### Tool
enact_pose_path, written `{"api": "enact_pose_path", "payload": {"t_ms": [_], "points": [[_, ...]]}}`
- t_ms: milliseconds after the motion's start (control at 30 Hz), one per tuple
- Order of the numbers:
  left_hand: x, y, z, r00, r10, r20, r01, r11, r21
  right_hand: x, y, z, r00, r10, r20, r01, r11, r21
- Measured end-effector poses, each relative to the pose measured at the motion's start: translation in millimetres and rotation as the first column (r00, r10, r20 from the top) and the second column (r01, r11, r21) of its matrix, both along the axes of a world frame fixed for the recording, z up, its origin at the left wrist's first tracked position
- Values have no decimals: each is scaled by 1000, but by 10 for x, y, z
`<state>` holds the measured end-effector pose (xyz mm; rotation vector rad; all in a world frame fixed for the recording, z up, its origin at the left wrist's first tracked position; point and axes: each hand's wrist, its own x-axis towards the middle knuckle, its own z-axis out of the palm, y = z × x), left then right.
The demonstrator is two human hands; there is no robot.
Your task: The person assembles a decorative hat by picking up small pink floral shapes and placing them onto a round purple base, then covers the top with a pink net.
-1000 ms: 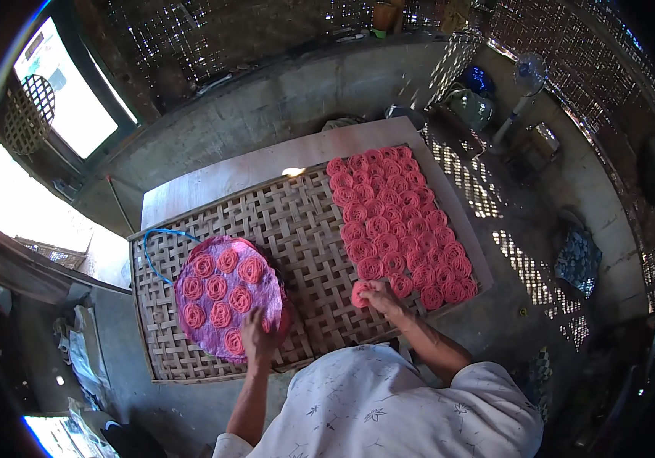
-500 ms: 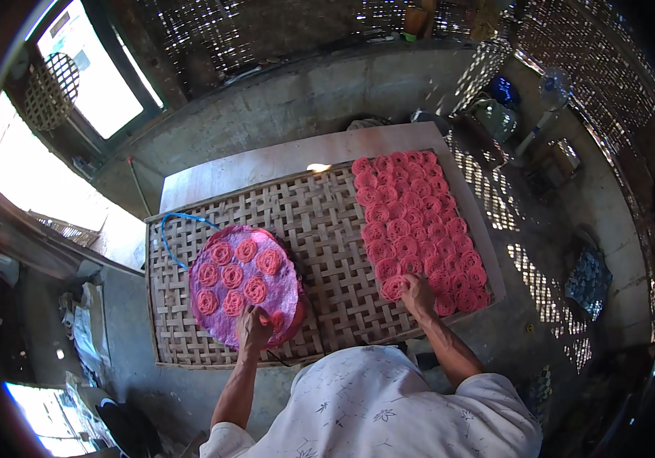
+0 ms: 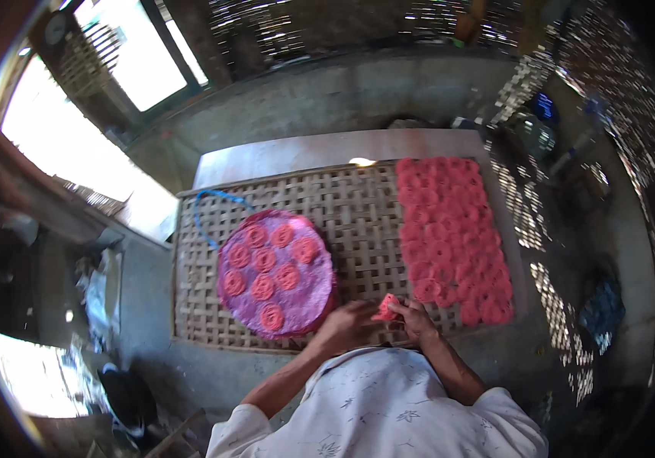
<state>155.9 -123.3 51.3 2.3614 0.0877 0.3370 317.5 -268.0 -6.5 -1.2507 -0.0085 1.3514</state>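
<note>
My right hand is closed on a pink-red coiled round, pinched at its edge and tilted up above the near edge of the woven bamboo tray. My left hand reaches in beside that piece; motion smears its fingers, so its grip does not show. Left of the hands, a round container with a purple, shiny top sits on the tray. Several similar rounds lie spaced out on that top. To the right, tight rows of pink-red rounds cover the tray's right end.
Under the tray is a pale board, showing along the far side. A blue cord loops beside the container. Beyond stands a low concrete wall. A bright doorway is at the left, and a blue bundle lies on the floor at right.
My left hand has moved from the container toward my right hand, uncovering a round on the purple top. My right hand has lifted a round off the near row and brought it left. The view has shifted.
</note>
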Motion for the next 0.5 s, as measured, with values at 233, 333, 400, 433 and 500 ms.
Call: {"api": "enact_pose_path", "payload": {"t_ms": [233, 333, 400, 433, 500], "points": [[-519, 1372, -630, 712, 702, -15, -617, 635, 465, 583, -765, -784, 764, -34, 644, 162, 977, -140], [-736, 1750, -970, 806, 575, -140, -417, 720, 555, 709, -992, -738, 582, 105, 806, 218, 935, -279], [-614, 1708, -899, 789, 587, -182, -441, 747, 498, 746, -1101, -673, 365, 276, 889, 369, 834, -411], [-587, 1672, -829, 758, 611, -226, -480, 759, 441, 749, -1096, -546, 413, 280, 867, 390, 806, -446], [-610, 1736, -891, 775, 613, -154, -487, 734, 473, 752, -1108, -492, 333, 308, 891, 418, 799, -432]]}}
